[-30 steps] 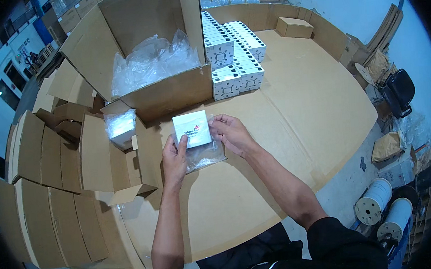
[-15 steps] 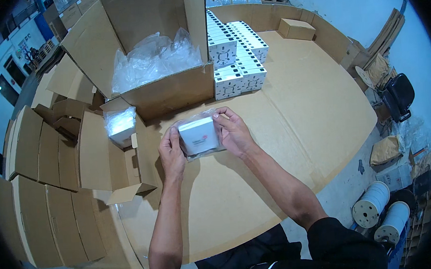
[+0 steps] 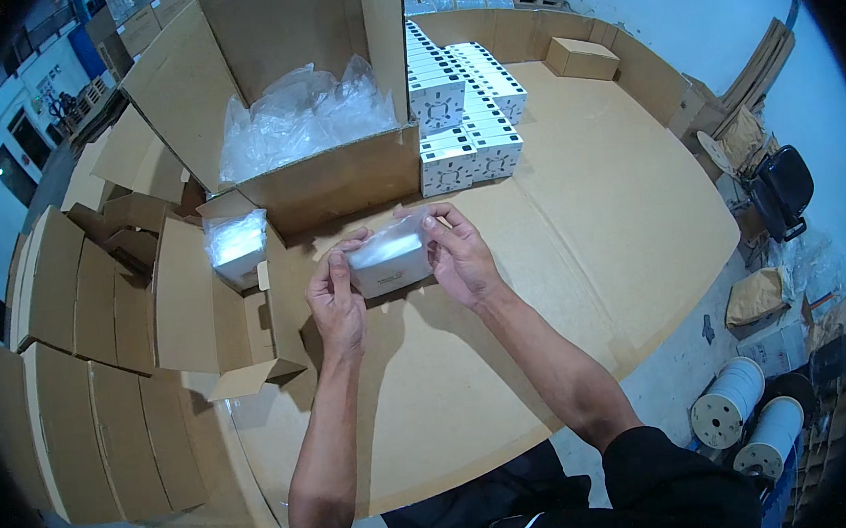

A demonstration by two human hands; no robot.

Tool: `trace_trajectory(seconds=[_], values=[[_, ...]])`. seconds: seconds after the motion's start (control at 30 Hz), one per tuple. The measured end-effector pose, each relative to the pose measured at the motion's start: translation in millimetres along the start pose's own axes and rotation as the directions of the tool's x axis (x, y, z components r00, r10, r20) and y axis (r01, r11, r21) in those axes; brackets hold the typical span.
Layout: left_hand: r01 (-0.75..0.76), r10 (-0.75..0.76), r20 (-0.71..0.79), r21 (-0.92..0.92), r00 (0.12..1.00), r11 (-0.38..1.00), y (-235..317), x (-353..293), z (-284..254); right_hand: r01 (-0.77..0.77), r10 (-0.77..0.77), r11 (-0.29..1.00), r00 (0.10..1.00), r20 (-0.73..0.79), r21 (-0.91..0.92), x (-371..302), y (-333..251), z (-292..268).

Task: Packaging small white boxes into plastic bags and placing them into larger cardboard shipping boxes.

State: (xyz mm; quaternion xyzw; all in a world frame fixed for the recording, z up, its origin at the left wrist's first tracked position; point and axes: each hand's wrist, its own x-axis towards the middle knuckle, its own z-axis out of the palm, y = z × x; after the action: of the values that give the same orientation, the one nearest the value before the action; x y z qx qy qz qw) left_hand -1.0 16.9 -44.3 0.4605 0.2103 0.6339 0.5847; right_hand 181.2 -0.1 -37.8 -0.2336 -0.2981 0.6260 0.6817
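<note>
A small white box in a clear plastic bag [image 3: 391,265] is held between my two hands, a little above the cardboard-covered table [image 3: 542,285]. My left hand [image 3: 338,294] grips its left side, thumb toward me. On the right side my right hand [image 3: 457,257] pinches the bag with thumb and fingers. Left of my hands an open cardboard carton [image 3: 185,300] holds another bagged white box [image 3: 238,247]. Behind stands a big open cardboard box [image 3: 339,182] with a heap of clear plastic bags [image 3: 305,115] inside.
White printed boxes [image 3: 466,104] are stacked at the back. Several brown cartons [image 3: 72,289] line the left side. A small closed carton [image 3: 582,58] sits at the far right of the table. Cable spools [image 3: 732,401] and a black chair [image 3: 781,190] stand beyond the right edge.
The bagged white box has tilted in my hands, so its front side now faces me and the plastic lies over its top. Both hands have shifted slightly.
</note>
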Motion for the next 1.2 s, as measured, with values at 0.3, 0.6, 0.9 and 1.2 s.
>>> trace_trajectory(seconds=[0.3,0.6,0.9,1.2], values=[[0.113,-0.115,-0.081,-0.020,0.990,0.993,-1.0,1.3,1.2,-0.030,0.020,0.979,0.998,-0.054,-0.201,1.5,2.1,-2.5],[0.201,-0.211,-0.017,0.383,0.977,0.901,1.8,0.1,-14.4,-0.019,0.075,0.847,0.994,0.083,-0.531,-2.1,-1.2,2.0],[0.110,-0.130,0.036,0.351,0.991,0.930,14.6,8.5,-17.6,0.039,0.059,0.755,0.990,0.128,-0.655,-1.5,-22.2,4.5],[0.251,-0.201,-0.163,0.393,0.966,0.885,22.6,1.9,-13.3,0.096,0.001,0.807,0.986,0.164,-0.583,1.3,-19.2,0.0]])
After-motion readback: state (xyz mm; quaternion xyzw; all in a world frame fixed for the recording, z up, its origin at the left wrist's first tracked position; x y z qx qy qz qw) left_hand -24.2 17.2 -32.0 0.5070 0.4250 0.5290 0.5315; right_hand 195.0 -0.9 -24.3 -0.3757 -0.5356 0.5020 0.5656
